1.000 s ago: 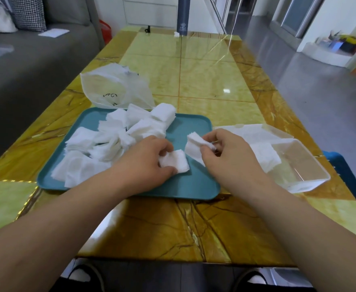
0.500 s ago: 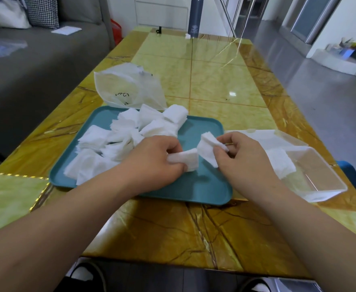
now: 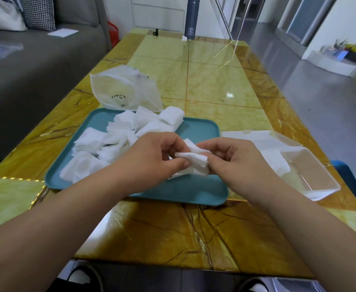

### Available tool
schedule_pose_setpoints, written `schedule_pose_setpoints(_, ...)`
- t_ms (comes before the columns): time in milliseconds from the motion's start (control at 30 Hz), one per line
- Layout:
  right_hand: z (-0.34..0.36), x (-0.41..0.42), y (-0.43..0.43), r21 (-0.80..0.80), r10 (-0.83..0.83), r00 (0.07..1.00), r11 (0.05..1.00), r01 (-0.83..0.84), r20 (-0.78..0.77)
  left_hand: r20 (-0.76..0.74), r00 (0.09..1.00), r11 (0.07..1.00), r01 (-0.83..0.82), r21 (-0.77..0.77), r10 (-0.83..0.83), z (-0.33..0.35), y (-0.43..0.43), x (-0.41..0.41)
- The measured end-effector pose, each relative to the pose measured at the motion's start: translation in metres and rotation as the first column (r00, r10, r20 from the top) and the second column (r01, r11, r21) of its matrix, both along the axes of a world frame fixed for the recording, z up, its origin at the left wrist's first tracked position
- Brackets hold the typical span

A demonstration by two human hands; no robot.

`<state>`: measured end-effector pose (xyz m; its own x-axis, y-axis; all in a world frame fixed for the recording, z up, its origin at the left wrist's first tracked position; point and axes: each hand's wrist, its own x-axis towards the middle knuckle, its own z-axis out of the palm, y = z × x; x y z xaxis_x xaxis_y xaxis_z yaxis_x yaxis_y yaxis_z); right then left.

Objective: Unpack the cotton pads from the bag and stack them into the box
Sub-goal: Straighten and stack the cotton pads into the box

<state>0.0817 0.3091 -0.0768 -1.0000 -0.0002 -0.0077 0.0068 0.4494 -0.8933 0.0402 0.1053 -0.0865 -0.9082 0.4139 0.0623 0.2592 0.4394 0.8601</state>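
Observation:
Both hands meet above the teal tray [image 3: 206, 131]. My left hand [image 3: 151, 159] and my right hand [image 3: 234, 159] pinch the same small bunch of white cotton pads [image 3: 196, 162] between them, lifted off the tray. A loose heap of cotton pads [image 3: 114, 142] covers the tray's left and far side. The clear plastic box [image 3: 311, 175] stands open to the right of the tray, with a few cotton pads [image 3: 276, 161] lying at its left end. The crumpled translucent bag [image 3: 126, 89] lies behind the tray.
The box's lid [image 3: 255, 137] hangs open on its far side. A dark cylinder [image 3: 190, 17] stands at the table's far end beside a white scrap [image 3: 184, 38]. A grey sofa [image 3: 36, 57] runs along the left; a blue object [image 3: 349, 182] sits by the table's right edge.
My two hands have come together: the pad in the left and the pad in the right, held apart before, are now pressed into one bunch between both hands.

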Motion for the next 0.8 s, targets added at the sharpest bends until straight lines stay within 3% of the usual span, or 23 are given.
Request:
schedule_pose_setpoints(267,0.003,0.003,-0.002,0.124,0.065,0.997,0.990,-0.061,-0.029,-0.010,0.999,0.999,-0.044,0.004,0.044,-0.005,0.000,-0.003)
schedule_pose_setpoints(433,0.004,0.005,-0.001,0.019,0.110,0.994,0.994,-0.111,0.025,-0.055,0.996,0.997,-0.073,-0.002,0.072,-0.007,0.001,-0.005)
schedule_pose_setpoints(500,0.002,0.006,-0.002,0.053,0.130,0.992,0.990,-0.130,0.002,-0.042,0.996,0.997,-0.079,-0.001,0.079,-0.007,0.002,-0.005)
schedule_pose_setpoints(800,-0.024,0.012,-0.003,0.200,0.018,1.000,0.980,-0.018,0.001,-0.041,0.999,0.939,0.003,-0.345,-0.018,-0.013,0.009,0.007)
